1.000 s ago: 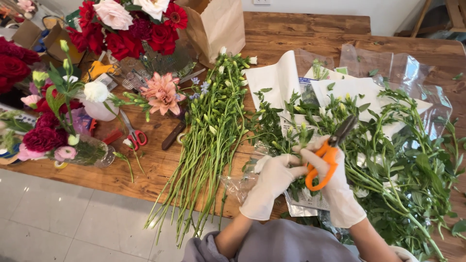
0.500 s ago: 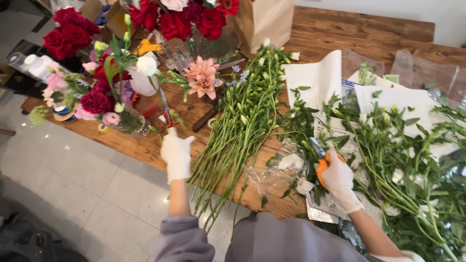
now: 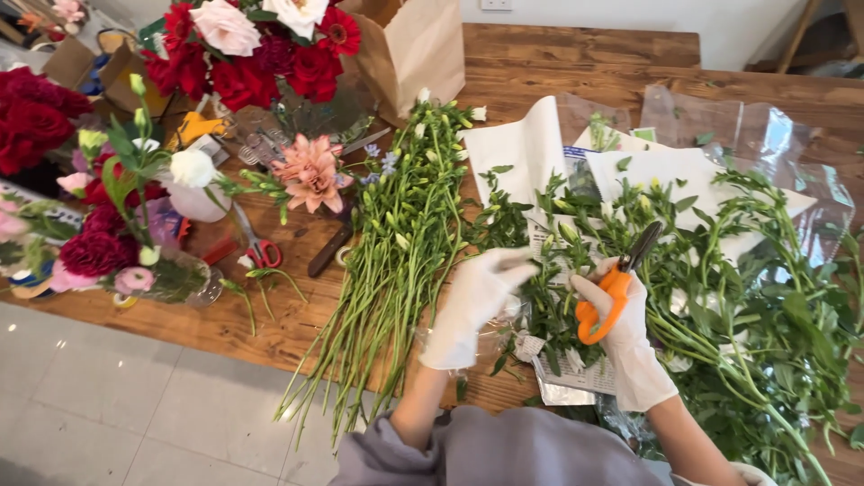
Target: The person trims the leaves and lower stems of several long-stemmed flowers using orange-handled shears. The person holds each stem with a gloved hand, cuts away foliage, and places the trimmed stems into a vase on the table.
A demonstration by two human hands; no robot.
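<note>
Head view: leafy stems (image 3: 720,297) around scissors (image 3: 614,290)

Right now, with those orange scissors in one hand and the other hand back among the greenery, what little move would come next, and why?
Probably the left hand should pinch one leafy stem and lift it free of the pile. The right hand holds the orange scissors with the blades pointing up and away over the tangled green stems, so a single stem likely has to be singled out before any cut.

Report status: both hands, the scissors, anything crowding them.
Right hand gripping orange-handled scissors, blades up. Left hand gloved, on leafy stems. Long stem bundle lies close at left.
</note>
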